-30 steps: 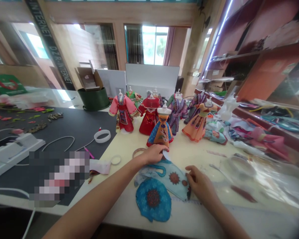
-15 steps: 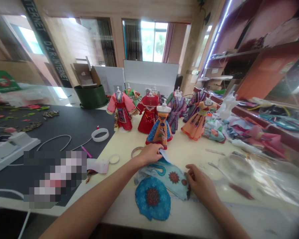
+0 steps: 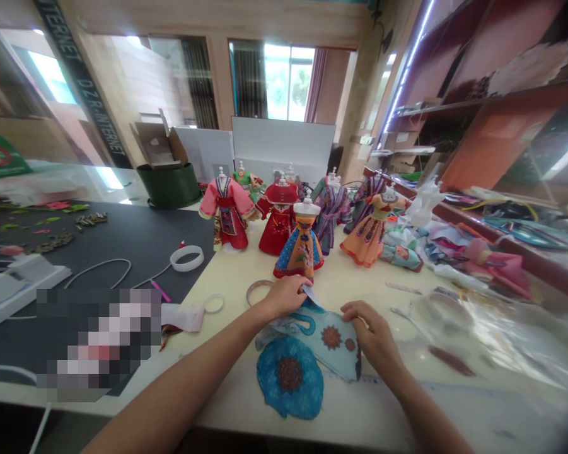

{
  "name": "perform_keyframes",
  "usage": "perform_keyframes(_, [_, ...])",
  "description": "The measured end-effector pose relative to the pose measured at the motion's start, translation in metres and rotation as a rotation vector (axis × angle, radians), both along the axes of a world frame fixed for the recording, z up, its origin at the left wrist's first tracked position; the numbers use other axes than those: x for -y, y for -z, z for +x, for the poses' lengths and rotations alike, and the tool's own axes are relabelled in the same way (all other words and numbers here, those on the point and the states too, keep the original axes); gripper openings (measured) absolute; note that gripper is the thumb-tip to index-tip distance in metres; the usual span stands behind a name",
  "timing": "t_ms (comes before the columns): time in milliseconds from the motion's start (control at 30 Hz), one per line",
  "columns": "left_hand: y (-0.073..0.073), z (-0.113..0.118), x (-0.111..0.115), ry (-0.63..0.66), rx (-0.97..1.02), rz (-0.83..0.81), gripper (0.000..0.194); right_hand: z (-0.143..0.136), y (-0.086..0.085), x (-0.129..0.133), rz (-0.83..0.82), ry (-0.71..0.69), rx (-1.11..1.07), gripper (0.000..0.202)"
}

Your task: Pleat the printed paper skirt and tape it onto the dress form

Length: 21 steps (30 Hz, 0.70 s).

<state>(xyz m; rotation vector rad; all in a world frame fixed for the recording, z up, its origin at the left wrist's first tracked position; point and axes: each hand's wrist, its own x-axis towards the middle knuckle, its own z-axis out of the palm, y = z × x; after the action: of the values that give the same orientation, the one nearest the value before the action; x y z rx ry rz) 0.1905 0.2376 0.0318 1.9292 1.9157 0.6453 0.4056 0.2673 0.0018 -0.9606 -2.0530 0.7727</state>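
Note:
A pale blue fabric piece (image 3: 333,359) with dark red medallions lies on the table. At its far edge my left hand (image 3: 288,296) is closed, pinching the cloth beside a small white flap (image 3: 313,296). My right hand (image 3: 371,331) has its fingers curled on the upper right edge of the same piece, thumb close to the index finger. Nearer to me sits a rounded bright blue fabric piece (image 3: 290,381) with one red-brown medallion. A small dress form in an orange and blue dress (image 3: 301,246) stands just beyond my left hand.
Several more dressed forms, such as the red dress (image 3: 278,221), stand behind. To the left are tape rings (image 3: 187,258), a pink pen (image 3: 161,291) and a white power strip (image 3: 23,284). Clear plastic (image 3: 505,340) and heaped fabric (image 3: 492,258) lie right.
My right hand has shifted slightly left and up, its fingers now over the pale fabric's upper right edge. My left hand keeps its hold. The view has turned slightly.

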Motion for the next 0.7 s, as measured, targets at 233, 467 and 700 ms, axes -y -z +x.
perform_keyframes(233, [0.007,0.004,0.0,0.039,-0.015,-0.008,0.04,0.012,0.005,0.001,-0.091,-0.011,0.129,0.025])
perform_keyframes(467, [0.006,0.013,0.0,0.038,-0.117,-0.027,0.04,0.018,0.007,0.001,-0.171,0.069,0.248,0.027])
perform_keyframes(700, [0.028,0.029,0.006,-0.095,-0.258,0.041,0.041,0.019,0.016,0.001,-0.041,0.089,0.314,0.03])
